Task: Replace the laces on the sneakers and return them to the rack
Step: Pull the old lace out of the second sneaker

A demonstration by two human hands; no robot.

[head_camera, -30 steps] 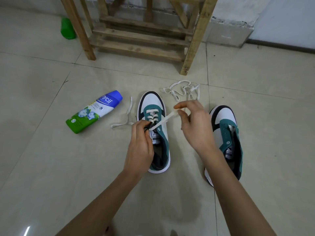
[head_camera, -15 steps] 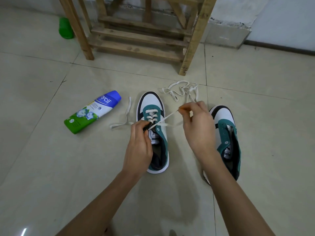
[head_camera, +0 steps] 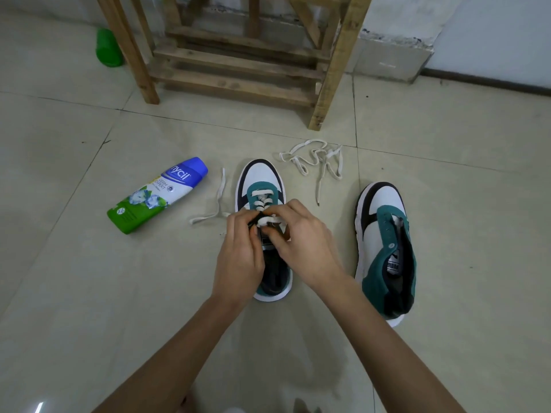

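A white, teal and black sneaker (head_camera: 259, 177) stands on the floor in front of me, toe pointing away, with a white lace (head_camera: 262, 193) threaded through its front eyelets. My left hand (head_camera: 240, 254) and my right hand (head_camera: 304, 242) meet over its tongue, fingers pinching the lace there. One free end of that lace (head_camera: 219, 201) trails off to the left on the tiles. The second sneaker (head_camera: 384, 242) stands to the right with no lace. A loose white lace (head_camera: 316, 162) lies tangled beyond the two shoes.
The wooden rack (head_camera: 241, 58) stands at the back, its low slats facing me. A blue, white and green powder bottle (head_camera: 155, 196) lies on its side to the left. A green object (head_camera: 107, 49) sits behind the rack's left leg. Pale floor tiles surround everything.
My right hand, which held the lace stretched out up and to the right, has come down and left to meet the left hand over the sneaker's tongue.
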